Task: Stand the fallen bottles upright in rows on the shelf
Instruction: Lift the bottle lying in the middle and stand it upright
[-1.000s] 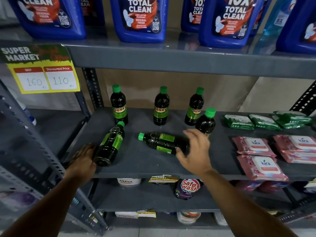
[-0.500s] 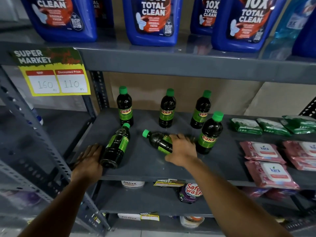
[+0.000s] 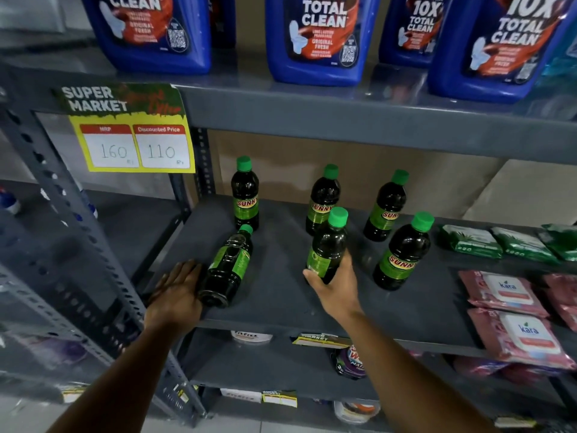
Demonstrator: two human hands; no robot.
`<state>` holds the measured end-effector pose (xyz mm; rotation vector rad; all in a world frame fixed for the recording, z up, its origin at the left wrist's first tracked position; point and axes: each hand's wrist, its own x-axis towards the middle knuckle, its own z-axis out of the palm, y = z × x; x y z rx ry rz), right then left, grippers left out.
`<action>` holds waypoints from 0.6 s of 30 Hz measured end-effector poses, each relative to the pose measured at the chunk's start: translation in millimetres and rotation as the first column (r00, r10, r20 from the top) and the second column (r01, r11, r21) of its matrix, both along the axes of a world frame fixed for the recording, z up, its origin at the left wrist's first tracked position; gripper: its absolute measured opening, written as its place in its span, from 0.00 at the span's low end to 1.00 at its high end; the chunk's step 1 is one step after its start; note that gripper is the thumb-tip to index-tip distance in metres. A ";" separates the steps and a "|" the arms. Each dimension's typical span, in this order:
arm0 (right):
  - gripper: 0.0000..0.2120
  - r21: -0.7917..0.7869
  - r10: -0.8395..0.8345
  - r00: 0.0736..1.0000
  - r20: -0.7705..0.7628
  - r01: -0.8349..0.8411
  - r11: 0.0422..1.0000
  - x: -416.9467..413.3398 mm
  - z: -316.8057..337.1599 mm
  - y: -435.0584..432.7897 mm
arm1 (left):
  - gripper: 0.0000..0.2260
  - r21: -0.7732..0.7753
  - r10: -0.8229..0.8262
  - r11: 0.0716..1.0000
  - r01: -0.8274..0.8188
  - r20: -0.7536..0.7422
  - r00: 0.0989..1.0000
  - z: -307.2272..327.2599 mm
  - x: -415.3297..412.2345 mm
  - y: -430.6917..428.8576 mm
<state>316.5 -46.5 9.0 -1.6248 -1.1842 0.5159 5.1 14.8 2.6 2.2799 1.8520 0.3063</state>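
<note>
The fingers (image 3: 312, 274) of the right hand (image 3: 337, 287) were wrapped around a nearly upright dark plastic bottle with a green cap (image 3: 327, 245) on the grey metal shelf (image 3: 281, 295), four bottles stood already, and one fallen dark bottle (image 3: 228, 267) lay beside the flat, loose left hand (image 3: 178, 292), so I think little was left.

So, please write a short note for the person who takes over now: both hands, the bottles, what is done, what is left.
Right hand: grips the lower body of the held bottle, upright, in front of the middle back bottle; I cannot tell if its base touches the shelf.
Left hand: open, resting beside the base of the fallen bottle, no grip on it.
Done: three bottles stand in the back row; one front bottle stands at the right.
Left: set the held bottle down in the front row, then stand the fallen bottle up at the left, in front of the left back bottle.
</note>
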 end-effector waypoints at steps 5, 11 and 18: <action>0.46 0.012 -0.137 0.983 0.120 0.136 0.991 -0.5 1.2 3.0 | 0.28 -0.007 -0.007 1.000 0.007 -0.003 1.000 -0.7 -0.1 -0.2; 0.38 -0.034 -0.144 0.989 0.022 0.145 0.989 -5.7 6.0 4.2 | 0.28 -0.008 -0.006 1.000 0.006 -0.014 1.000 2.2 0.7 -2.2; 0.45 -0.052 -0.152 0.987 -0.050 0.149 0.987 -4.1 11.5 12.5 | 0.27 -0.007 -0.014 1.000 0.014 -0.003 1.000 2.5 0.0 -2.8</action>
